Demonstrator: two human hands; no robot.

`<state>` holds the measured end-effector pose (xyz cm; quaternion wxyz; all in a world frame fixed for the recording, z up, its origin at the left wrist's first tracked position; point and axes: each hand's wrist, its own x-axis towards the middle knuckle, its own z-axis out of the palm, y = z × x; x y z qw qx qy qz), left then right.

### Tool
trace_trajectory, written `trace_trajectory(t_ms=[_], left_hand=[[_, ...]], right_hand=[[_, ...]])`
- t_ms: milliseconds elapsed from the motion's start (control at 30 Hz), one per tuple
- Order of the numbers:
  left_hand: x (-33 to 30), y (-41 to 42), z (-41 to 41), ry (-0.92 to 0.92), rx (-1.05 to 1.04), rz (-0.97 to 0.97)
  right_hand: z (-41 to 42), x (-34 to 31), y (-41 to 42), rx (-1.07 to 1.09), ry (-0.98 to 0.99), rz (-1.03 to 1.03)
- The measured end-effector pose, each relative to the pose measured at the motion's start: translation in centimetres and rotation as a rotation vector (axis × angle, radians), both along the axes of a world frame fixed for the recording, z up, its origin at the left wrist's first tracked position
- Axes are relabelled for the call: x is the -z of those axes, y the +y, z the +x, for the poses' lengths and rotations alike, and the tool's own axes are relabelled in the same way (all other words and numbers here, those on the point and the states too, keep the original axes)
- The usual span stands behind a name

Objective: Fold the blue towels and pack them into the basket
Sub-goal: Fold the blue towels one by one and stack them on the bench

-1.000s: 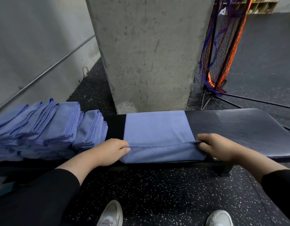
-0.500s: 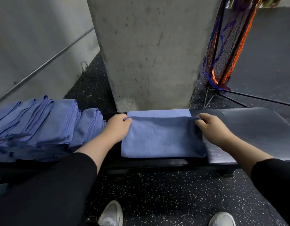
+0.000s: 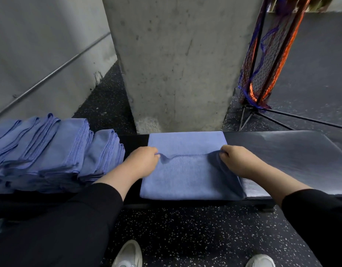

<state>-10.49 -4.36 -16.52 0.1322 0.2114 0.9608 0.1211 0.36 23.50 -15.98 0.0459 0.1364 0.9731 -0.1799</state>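
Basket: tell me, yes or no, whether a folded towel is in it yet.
Cannot tell: no basket is in view; the folded stack sits on the bench, and both hands grip one towel.

Blue towel (image 3: 187, 176): soft matt cloth, fine nap, stitched hem along the folded edge; stack of folded towels (image 3: 50, 151) of the same matt blue cloth, layered edges showing overlock stitching. Bench pad (image 3: 293, 157): black, smooth, leather-like covering with a dull sheen; floor (image 3: 195, 234): black rubbery matting, matt, speckled white; pillar (image 3: 176, 64): bare grey concrete, rough, pitted and stained. Net (image 3: 262, 74): fine dark mesh with orange and blue fabric trim on thin black metal legs; wall rail (image 3: 50, 76): slim metal tube, satin grey; sleeves (image 3: 85, 218): black matt knit cloth.
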Motion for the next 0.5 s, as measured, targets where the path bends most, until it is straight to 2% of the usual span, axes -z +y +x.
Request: trace_trajectory(t_ms=[200,333,400,500], left_hand=[[-1.6,-1.6,1.9,-0.157,0.156,-0.151],[-2.5,-3.0,2.6,-0.23,0.208,-0.088],[-2.8,-3.8,2.2,-0.338,0.189,0.023],[-3.3,-4.0,1.7,-0.633,0.023,0.367]], right_hand=[[2.8,-1.7,0.1,-0.189,-0.234,-0.002],[3.9,-2.2,0.3,-0.226,-0.219,-0.076],[4.2,-1.9,0.6,-0.17,-0.152,-0.223],[3.9,-1.7,0.8,0.039,0.001,-0.72]])
